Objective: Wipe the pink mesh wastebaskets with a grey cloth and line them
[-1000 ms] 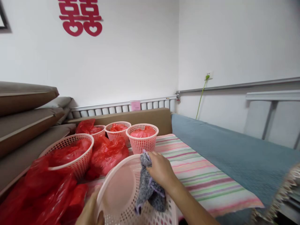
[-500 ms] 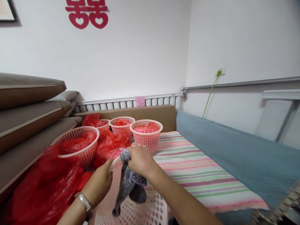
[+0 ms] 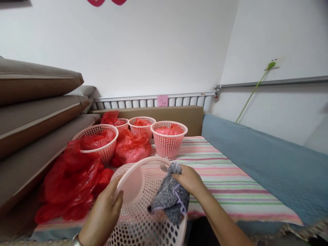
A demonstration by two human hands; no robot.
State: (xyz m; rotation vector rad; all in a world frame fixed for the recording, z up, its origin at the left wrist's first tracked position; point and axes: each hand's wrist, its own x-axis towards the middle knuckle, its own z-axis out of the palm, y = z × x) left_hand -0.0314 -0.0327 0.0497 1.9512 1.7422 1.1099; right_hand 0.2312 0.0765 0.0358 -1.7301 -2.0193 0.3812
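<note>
A pale pink perforated plastic basket (image 3: 133, 212) is tilted towards me at the bottom centre. My left hand (image 3: 107, 205), with a silver bangle at the wrist, is closed on the basket's left rim. Bunched in my right hand (image 3: 188, 179) is a grey cloth (image 3: 170, 198) with lilac edging. It lies over the basket's right rim and hangs into the opening. The fingertips of my right hand are partly hidden by the cloth.
Behind stand several pink baskets (image 3: 169, 145) holding red plastic bags. More red bags (image 3: 74, 181) spread at the left, beside stacked grey-brown cushions (image 3: 38, 109). A striped cloth (image 3: 225, 188) covers the seat, with a blue sofa backrest (image 3: 256, 153) along the right.
My right hand has moved the cloth right along the basket's rim. The basket's opening now faces me more. The view has shifted downwards and to the left.
</note>
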